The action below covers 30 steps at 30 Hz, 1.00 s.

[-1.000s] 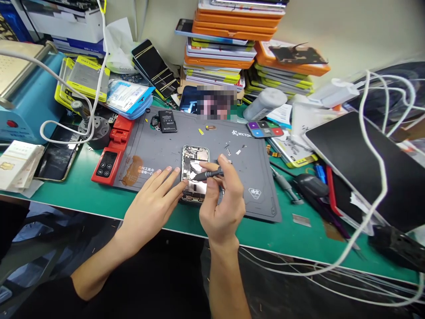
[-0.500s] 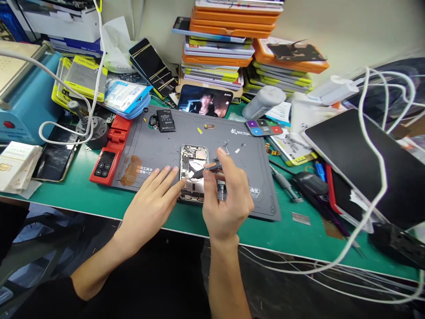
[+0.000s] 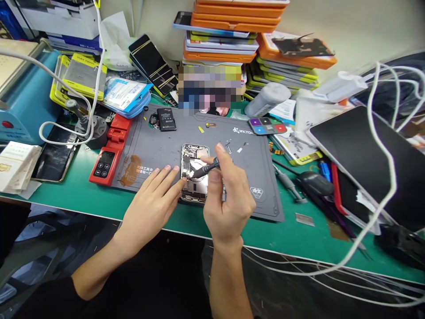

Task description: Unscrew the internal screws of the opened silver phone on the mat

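Our left hand [image 3: 149, 210] lies flat at the near edge of the grey mat [image 3: 159, 146], grip released, fingertips [image 3: 173, 173] against the opened phone [image 3: 192, 186] at mat centre. Our right hand [image 3: 229, 201], above the mat's near edge, keeps its grip clenched on a screwdriver [image 3: 206, 169], tip over the phone. The mat rests on the green table [image 3: 83, 195].

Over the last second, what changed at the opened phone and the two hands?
The right hand shifted slightly right and farther away, tilting the dark tool it grips from nearly level to slanted; its tip stayed over the opened phone. Nothing was taken up or let go. The left hand stayed flat on the grey mat, fingertips at the phone's left edge.
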Tool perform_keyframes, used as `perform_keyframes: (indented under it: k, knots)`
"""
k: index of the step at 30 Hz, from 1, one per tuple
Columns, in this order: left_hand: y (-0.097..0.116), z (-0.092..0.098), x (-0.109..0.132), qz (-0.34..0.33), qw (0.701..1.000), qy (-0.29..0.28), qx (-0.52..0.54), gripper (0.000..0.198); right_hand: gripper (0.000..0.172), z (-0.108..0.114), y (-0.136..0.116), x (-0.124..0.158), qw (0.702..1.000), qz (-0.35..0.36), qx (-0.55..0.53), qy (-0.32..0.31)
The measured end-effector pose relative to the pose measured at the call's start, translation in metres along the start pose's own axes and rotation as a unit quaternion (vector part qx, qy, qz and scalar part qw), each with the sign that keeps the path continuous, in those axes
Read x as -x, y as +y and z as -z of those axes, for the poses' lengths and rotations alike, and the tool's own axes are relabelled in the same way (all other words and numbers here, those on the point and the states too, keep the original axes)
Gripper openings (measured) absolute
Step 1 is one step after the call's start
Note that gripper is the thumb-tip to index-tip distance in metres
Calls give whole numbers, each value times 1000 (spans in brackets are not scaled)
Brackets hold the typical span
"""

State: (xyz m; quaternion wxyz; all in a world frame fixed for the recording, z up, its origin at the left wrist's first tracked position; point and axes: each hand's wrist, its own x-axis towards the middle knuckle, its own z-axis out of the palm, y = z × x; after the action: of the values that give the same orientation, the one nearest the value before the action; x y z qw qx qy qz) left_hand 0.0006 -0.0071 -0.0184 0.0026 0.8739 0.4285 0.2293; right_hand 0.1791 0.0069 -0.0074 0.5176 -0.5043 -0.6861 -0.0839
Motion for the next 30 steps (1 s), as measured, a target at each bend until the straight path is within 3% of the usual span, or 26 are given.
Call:
perform_keyframes:
  k: [4,18,30]
  knots:
    - [0,0,1,7,1000,-16,1,41,56,-1,-2,-2,998,15,58,28]
    - [-1,-1,2,-2,999,-27,-18,44,51,-4,-3,2,998,-3,49,35]
    - [-4,-1,1,-3,1000,-8,-6,42,61,-5,-4,4,999,-13,33,27]
